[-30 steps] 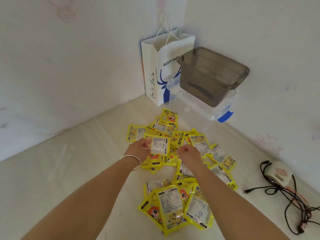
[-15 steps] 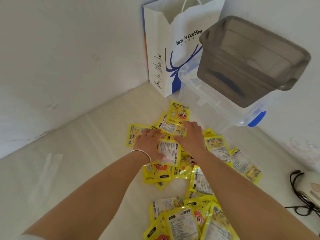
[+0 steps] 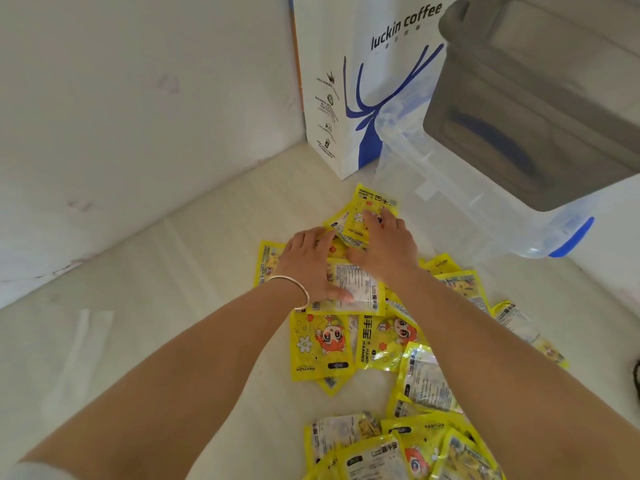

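While your left hand (image 3: 308, 265) pinches one packet (image 3: 360, 289) under its thumb and your right hand (image 3: 388, 247) lies flat on the far packets (image 3: 365, 202), most of the pile (image 3: 322, 344) nearer you looks ungathered, imo.

2 white walls meet in a corner: the left wall (image 3: 138, 98) carries faint pinkish scuffs, and the right wall (image 3: 620, 268) shows only low down. The floor (image 3: 156, 323) is pale cream with a dull sheen under soft, even light. In the corner stands a white paper bag (image 3: 325, 98) printed in blue. Just beside it sits a clear plastic box (image 3: 450, 209) with a blue latch (image 3: 571, 237), and a grey tub (image 3: 536, 98) rests on top.
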`<state>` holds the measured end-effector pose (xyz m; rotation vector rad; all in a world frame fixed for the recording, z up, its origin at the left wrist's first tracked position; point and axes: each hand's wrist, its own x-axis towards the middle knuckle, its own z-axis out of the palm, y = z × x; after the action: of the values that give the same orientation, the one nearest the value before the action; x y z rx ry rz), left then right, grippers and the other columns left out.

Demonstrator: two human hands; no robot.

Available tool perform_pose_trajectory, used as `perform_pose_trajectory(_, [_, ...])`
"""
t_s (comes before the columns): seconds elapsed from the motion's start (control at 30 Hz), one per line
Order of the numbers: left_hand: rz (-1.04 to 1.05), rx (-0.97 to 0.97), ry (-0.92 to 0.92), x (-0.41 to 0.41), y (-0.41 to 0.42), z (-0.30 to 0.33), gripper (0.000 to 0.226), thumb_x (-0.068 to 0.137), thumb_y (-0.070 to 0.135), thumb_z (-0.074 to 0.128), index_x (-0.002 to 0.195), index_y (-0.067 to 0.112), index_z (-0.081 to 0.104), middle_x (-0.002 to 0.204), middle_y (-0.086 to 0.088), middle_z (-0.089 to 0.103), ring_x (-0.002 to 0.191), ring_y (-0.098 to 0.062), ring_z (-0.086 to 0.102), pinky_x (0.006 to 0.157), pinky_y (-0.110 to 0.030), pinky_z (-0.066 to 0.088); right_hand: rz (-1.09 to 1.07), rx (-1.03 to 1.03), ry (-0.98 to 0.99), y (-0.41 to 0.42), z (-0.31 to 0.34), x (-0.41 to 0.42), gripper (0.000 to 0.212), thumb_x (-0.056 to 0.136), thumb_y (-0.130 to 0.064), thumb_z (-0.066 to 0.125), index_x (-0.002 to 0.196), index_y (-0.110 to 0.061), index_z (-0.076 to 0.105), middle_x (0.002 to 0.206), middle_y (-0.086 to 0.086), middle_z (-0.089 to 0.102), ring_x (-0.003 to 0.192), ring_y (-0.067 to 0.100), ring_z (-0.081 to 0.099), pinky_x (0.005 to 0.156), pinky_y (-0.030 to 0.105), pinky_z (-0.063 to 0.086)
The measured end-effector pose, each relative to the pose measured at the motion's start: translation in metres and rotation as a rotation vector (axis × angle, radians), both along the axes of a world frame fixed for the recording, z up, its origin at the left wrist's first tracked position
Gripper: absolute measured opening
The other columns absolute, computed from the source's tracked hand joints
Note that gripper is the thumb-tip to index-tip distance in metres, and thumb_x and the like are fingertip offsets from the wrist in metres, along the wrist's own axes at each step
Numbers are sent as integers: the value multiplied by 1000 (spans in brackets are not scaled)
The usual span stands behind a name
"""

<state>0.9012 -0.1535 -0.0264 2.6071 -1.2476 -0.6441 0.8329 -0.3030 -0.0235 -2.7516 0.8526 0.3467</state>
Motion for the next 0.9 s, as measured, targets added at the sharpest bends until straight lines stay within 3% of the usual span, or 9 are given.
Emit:
perform_pose_trajectory(0.1, [11, 14, 11, 4, -8, 1, 129, 48, 73, 70, 149, 21, 8, 148, -7, 23, 136, -29, 21, 113, -41, 21, 17, -89, -27, 4, 1, 2, 70, 85, -36, 55, 144, -16, 24, 145, 16, 33, 124, 35, 40, 93, 41, 43])
perform_pose_trajectory(0.27, [17, 33, -5, 3, -24, 5, 127, 52, 65, 74, 149, 16, 8, 136, -8, 38, 124, -29, 34, 105, -39, 31, 9, -161, -122, 1, -1, 1, 64, 81, -8, 56, 139, -18, 34, 127, 14, 49, 108, 33, 50, 82, 38, 45])
perform_pose_trajectory(0.43, [98, 6, 59, 0, -35, 9, 130, 51, 52, 83, 149, 21, 4, 136, -12, 31, 123, -31, 36, 102, -39, 38, -121, -126, -266, -1, -6, -10, 54, 76, -5, 61, 127, -21, 51, 115, 8, 58, 100, 29, 54, 77, 35, 43])
perform_pose_trajectory(0.57, [220, 93, 105, 4, -46, 11, 133, 56, 46, 84, 149, 17, -6, 129, -17, 45, 121, -34, 44, 98, -40, 41, -234, -12, -373, -1, -4, -15, 56, 73, 0, 58, 123, -24, 55, 112, 3, 62, 99, 28, 57, 70, 31, 42])
perform_pose_trajectory(0.63, [293, 121, 125, 8, -49, 12, 122, 56, 46, 84, 147, 14, 11, 126, -14, 52, 120, -33, 49, 97, -40, 43, -324, 113, -456, -1, -2, -19, 52, 75, 1, 55, 119, -26, 58, 109, 1, 65, 94, 28, 60, 67, 29, 40])
perform_pose_trajectory(0.77, [397, 99, 170, 9, -47, 16, 86, 52, 46, 85, 122, 16, 45, 114, -6, 62, 107, -30, 60, 86, -39, 49, -474, 347, -530, -5, 3, -26, 36, 85, -12, 60, 116, -31, 59, 98, 0, 69, 83, 28, 64, 61, 28, 44])
perform_pose_trajectory(0.9, [429, 10, 271, 7, -41, 26, 50, 56, 47, 81, 93, 18, 66, 95, -5, 71, 85, -23, 65, 74, -31, 53, -433, 332, -550, -8, 14, -36, 32, 87, -16, 62, 116, -31, 61, 102, 1, 69, 88, 26, 65, 73, 34, 53])
